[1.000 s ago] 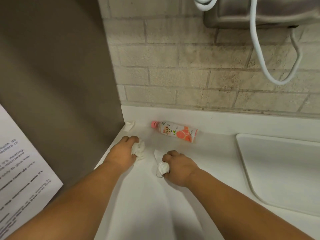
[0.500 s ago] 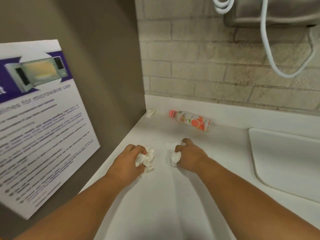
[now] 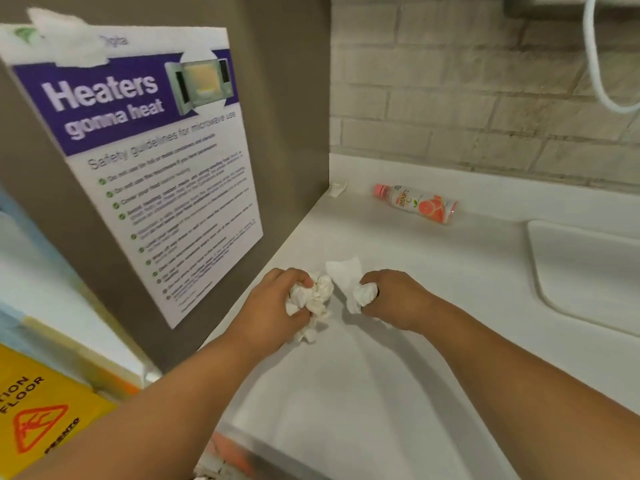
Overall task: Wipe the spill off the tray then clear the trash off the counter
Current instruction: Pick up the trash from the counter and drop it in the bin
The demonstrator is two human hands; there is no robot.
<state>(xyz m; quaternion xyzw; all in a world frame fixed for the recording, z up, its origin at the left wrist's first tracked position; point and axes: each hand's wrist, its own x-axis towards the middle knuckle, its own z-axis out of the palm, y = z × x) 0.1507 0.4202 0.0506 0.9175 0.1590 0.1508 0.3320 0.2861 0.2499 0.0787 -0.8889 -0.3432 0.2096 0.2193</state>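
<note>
The left hand (image 3: 270,306) and right hand (image 3: 398,299) have drawn back from the juice bottle (image 3: 417,202) toward the counter's (image 3: 346,393) front edge. They have also closed in, so the left napkin wad (image 3: 313,296) and right napkin wad (image 3: 356,289) are now just beside each other.

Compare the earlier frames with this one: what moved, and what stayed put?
The left hand, gripping a crumpled wad, and the right hand, gripping a tissue, drew back along the counter, away from the bottle. Nothing was let go. The bottle, paper scrap and tray stayed put.
</note>
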